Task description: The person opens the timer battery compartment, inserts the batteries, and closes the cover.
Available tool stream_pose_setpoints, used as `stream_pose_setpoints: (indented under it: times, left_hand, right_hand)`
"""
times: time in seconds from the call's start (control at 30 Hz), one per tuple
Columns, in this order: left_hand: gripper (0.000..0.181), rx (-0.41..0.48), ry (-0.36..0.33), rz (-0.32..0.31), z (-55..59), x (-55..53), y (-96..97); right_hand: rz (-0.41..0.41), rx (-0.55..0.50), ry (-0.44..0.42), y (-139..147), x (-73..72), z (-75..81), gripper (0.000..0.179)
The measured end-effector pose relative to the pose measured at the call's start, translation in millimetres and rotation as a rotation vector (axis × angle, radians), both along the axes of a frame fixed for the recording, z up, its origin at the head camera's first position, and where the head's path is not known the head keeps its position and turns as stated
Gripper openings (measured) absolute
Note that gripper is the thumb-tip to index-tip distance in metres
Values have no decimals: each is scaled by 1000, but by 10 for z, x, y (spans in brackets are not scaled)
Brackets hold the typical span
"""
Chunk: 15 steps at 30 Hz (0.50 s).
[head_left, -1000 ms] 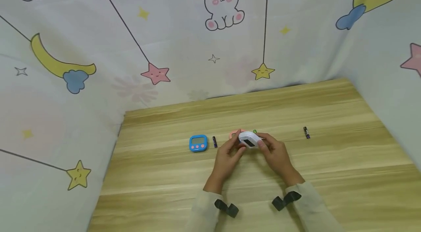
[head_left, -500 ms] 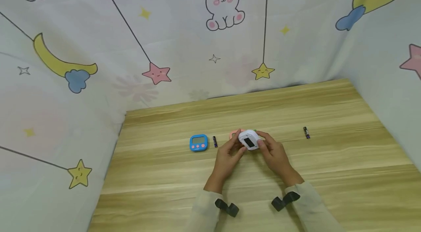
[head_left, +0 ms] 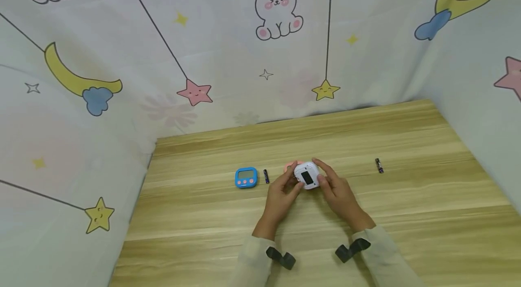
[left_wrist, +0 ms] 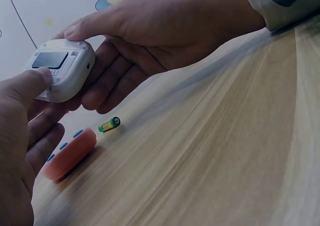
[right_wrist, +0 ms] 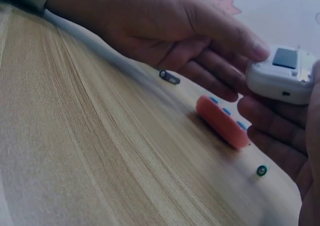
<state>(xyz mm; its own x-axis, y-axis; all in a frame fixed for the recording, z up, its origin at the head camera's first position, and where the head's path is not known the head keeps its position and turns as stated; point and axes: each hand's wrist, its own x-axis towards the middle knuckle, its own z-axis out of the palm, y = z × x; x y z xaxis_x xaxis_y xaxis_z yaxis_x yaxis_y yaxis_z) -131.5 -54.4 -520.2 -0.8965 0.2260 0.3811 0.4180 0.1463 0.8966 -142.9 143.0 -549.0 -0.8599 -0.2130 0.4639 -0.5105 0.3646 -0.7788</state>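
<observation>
Both hands hold a white digital timer (head_left: pixel 311 170) above the table, its back with a dark rectangular patch turned up toward the head camera. My left hand (head_left: pixel 280 197) grips its left side, thumb at the near edge. On the right side, my right hand (head_left: pixel 341 197) pinches it, index finger along the far edge. In the left wrist view the right thumb lies on the back of the timer (left_wrist: pixel 77 78). The timer's front is hidden. Behind it lies a pink timer (head_left: pixel 288 167) with blue buttons, mostly covered in the head view.
A blue timer (head_left: pixel 246 177) with pink buttons lies left on the wooden table (head_left: pixel 195 219), beside a dark battery (head_left: pixel 266 176). Another dark battery (head_left: pixel 379 165) lies to the right. Near the pink timer is a green battery (left_wrist: pixel 109 124). Printed curtains enclose the table.
The white timer has tilted from nearly edge-on until its back shows fully. My right index finger has moved up to its far edge. Both forearms stay nearly in place.
</observation>
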Motion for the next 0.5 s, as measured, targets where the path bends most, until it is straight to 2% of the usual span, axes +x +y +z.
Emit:
stream_pose_setpoints:
  times: [0.23,0.5]
  left_hand:
    - [50,7,-33,8,10,6,7]
    - [46,-10,-46,36,17,12,12]
  right_hand:
    - [-33,73,25,-8,9,7,49]
    - [-25,84,23,-8,3,-21,50]
